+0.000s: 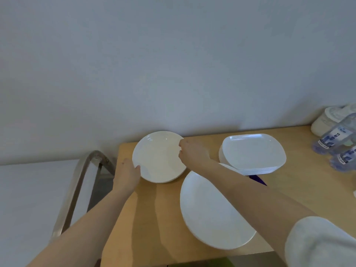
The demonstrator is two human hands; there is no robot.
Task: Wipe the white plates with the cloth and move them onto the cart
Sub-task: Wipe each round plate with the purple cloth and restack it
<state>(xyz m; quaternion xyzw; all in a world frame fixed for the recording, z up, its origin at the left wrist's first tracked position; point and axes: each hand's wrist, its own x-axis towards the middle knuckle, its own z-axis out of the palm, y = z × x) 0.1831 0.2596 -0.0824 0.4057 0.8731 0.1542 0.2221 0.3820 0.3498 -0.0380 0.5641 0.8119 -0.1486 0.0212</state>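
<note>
Dim, bluish light; soft focus throughout; wide-angle bending at edges.

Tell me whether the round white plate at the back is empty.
Empty: the round white plate shows only bare surface, gripped at its rim by both hands.

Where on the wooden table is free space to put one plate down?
Bare wood lies in front of the round plate, left of the large plate, and right of the rectangular stack, before the bottles. The middle is crowded.
</note>
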